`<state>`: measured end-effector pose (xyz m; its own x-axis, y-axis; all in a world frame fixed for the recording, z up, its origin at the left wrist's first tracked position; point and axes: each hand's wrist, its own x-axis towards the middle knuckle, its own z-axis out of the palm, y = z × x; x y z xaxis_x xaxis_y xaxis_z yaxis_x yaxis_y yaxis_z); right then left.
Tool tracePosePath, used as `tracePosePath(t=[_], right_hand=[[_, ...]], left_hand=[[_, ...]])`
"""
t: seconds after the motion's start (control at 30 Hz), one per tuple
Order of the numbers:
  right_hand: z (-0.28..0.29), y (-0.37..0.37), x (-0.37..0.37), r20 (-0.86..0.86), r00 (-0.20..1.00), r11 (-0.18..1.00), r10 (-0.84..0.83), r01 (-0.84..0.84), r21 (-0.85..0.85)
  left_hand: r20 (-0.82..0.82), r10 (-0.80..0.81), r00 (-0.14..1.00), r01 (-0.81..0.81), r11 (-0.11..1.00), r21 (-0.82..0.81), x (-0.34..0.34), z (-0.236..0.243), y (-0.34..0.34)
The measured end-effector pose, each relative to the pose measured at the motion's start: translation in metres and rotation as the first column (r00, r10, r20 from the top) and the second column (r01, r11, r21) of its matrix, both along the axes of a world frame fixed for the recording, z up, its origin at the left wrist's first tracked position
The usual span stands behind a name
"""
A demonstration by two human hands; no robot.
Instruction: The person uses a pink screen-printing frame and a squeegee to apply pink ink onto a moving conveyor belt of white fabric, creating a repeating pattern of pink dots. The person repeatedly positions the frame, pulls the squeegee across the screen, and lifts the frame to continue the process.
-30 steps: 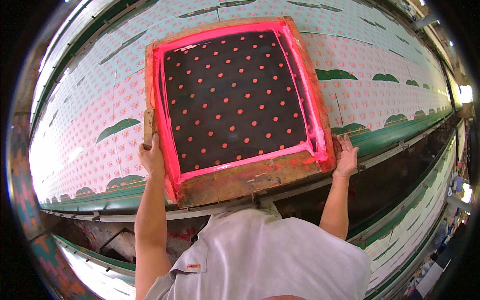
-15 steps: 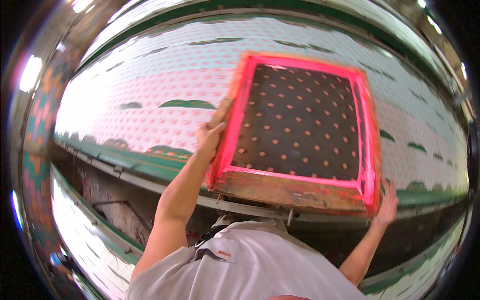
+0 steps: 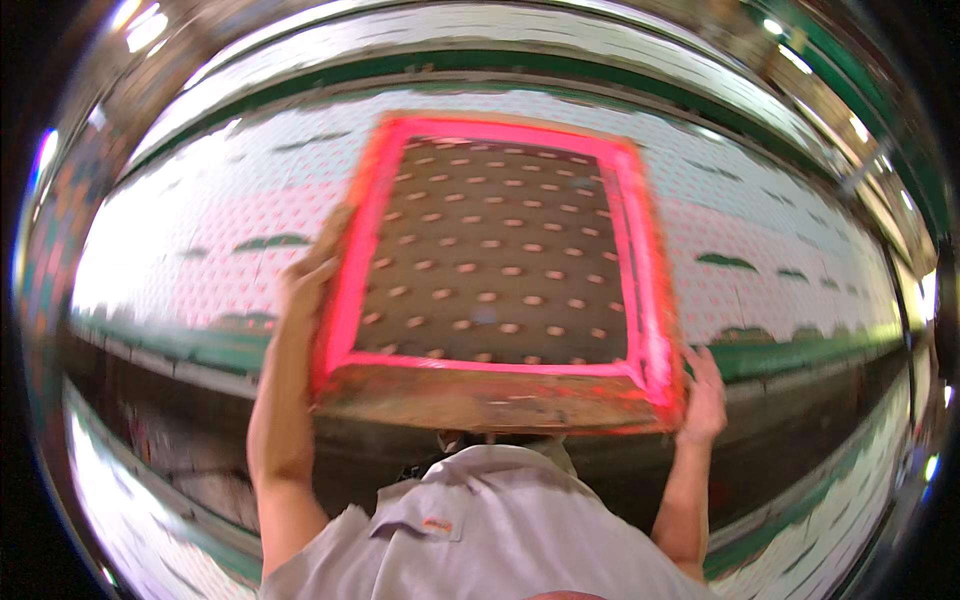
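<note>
Between my two hands is a screen printing frame, a wooden rectangle edged in bright pink around a dark mesh with rows of small light marks. My left hand is closed around its left side, beside a short wooden piece that sticks up there; motion smears the fingers. At the lower right corner, my right hand holds the frame's outer side, with its fingers partly extended and its thumb hidden. The frame is in front of my torso, over the near edge of a long table.
Fabric printed in pink and pale blue with small repeats and dark green shapes covers the long table, which has a green near edge. Another green-edged table runs behind it. Pale printed surfaces also lie at the lower left and lower right.
The frame now appears farther left and less tilted, still between both hands. The table and room have shifted left and down in the view as well.
</note>
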<state>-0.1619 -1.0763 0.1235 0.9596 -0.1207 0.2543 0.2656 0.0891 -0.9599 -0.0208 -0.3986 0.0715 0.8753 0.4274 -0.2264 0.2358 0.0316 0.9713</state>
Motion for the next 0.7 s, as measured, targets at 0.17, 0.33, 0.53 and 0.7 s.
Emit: tracePosePath(t=[0.17, 0.33, 0.53, 0.7], right_hand=[[-0.022, 0.094, 0.008, -0.031, 0.998, 0.996, -0.06, 0.057, -0.07], [-0.03, 0.145, 0.04, -0.143, 0.968, 0.949, 0.207, -0.163, 0.271], [-0.036, 0.211, 0.055, -0.132, 0.876, 0.827, 0.463, -0.374, 0.42], [-0.052, 0.243, 0.078, -0.11, 0.8, 0.712, 0.59, -0.451, 0.539]], left_hand=[[0.022, 0.101, 0.995, -0.102, 0.994, 0.049, -0.054, 0.045, 0.112], [-0.022, 0.323, 0.946, -0.312, 0.927, 0.21, -0.158, 0.076, 0.198], [-0.039, 0.461, 0.887, -0.433, 0.857, 0.282, -0.287, 0.146, 0.216], [-0.049, 0.575, 0.816, -0.502, 0.749, 0.433, -0.329, 0.218, 0.174]])
